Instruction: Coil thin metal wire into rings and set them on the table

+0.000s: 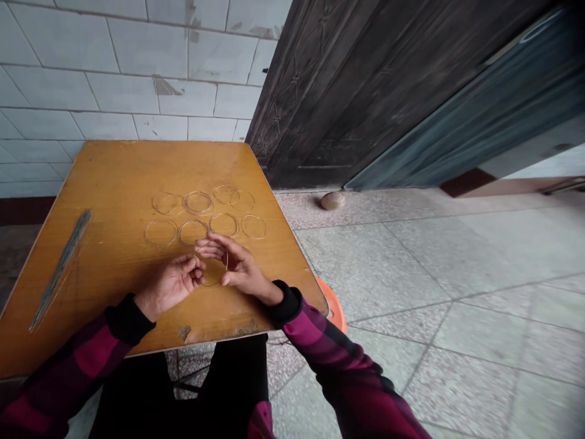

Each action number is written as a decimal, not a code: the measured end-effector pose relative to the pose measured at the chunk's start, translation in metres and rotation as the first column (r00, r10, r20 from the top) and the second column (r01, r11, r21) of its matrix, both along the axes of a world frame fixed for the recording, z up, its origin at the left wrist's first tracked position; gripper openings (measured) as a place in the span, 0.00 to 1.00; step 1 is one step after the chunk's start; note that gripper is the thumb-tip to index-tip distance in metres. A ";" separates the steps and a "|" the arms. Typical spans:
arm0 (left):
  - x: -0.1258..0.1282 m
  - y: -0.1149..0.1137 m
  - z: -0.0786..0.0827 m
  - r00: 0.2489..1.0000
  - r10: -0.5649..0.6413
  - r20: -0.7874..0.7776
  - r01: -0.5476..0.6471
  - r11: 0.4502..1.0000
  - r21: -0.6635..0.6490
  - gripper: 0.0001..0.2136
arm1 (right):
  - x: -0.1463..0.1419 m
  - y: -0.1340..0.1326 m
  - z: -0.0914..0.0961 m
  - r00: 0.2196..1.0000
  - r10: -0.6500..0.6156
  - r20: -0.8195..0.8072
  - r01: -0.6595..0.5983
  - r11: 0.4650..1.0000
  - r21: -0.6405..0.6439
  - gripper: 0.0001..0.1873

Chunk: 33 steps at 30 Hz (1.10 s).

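Note:
Just above the table's near half I hold a thin wire ring (227, 261). My left hand (171, 283) is closed, its thumb and fingers pinched on the ring's left side. My right hand (244, 268) curves around the right side, thumb below and fingers above, with the wire against its inner side. Beyond my hands, several loose wire rings lie in two rough rows, some overlapping; among them are a far ring (198, 202) and a ring (253, 227) at the right end. A bundle of straight wires (61, 268) lies at the left.
The wooden table (137, 164) has a chipped near edge. A white tiled wall (146, 49) stands behind it, and a dark wooden door (338, 91) is at the right. An orange stool (333, 305) shows beneath the right edge. A rounded stone (333, 200) sits on the tiled floor.

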<state>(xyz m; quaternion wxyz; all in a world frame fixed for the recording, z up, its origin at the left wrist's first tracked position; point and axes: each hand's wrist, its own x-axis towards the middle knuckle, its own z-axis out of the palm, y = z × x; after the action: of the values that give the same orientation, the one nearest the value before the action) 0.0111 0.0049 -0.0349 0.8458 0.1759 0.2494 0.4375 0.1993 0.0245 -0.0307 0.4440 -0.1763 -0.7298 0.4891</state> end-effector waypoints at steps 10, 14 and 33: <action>-0.001 0.001 0.002 0.999 0.041 0.002 -0.040 0.998 -0.047 0.03 | 0.004 -0.002 0.004 0.993 -0.100 0.059 0.092 0.988 0.126 0.50; -0.002 0.000 0.000 1.000 -0.020 0.020 0.020 0.999 -0.027 0.06 | 0.003 0.000 -0.001 0.998 -0.028 -0.052 0.030 0.999 0.038 0.48; -0.010 0.004 0.001 0.924 -0.151 -0.352 0.185 0.981 0.064 0.10 | 0.006 0.001 0.016 0.864 -0.369 0.344 0.078 0.771 0.632 0.11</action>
<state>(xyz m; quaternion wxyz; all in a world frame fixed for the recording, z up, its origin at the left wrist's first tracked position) 0.0006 0.0086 -0.0339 0.8138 0.3112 0.3567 0.3372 0.2054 0.0258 -0.0150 0.3523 -0.2232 -0.9008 0.1210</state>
